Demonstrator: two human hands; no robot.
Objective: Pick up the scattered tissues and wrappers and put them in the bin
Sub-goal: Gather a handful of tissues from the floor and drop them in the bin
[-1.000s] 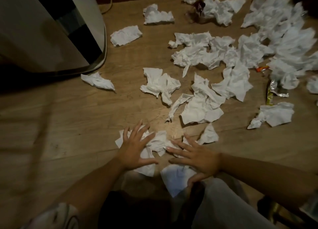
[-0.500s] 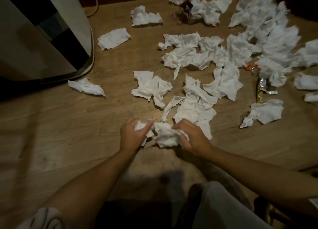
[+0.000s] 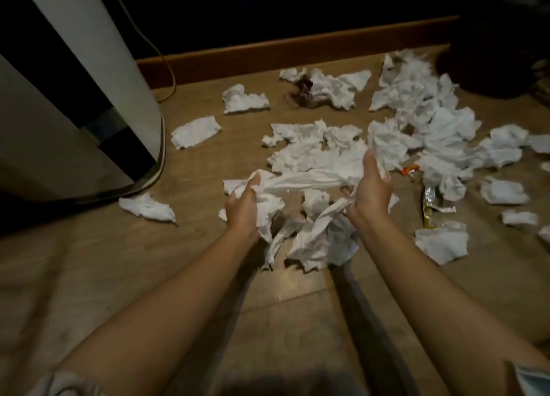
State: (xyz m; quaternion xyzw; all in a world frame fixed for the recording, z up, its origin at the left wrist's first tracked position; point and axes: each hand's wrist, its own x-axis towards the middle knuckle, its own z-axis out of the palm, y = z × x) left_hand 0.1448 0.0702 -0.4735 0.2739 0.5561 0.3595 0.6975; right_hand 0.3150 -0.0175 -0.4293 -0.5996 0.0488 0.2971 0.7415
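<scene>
Head view: I've got both hands closed on one bundle of crumpled white tissues (image 3: pixel 297 184), left hand (image 3: pixel 242 206) at one end, right hand (image 3: pixel 372 189) at the other, lifted off the wooden floor (image 3: pixel 148 276). Step looks like gather-and-lift. Next I'd compact the bundle and carry it to the tall white bin (image 3: pixel 89 104) at the floor's left edge. Can't see inside it. Many tissues and a gold foil wrapper (image 3: pixel 428 208) are on the floor.
</scene>
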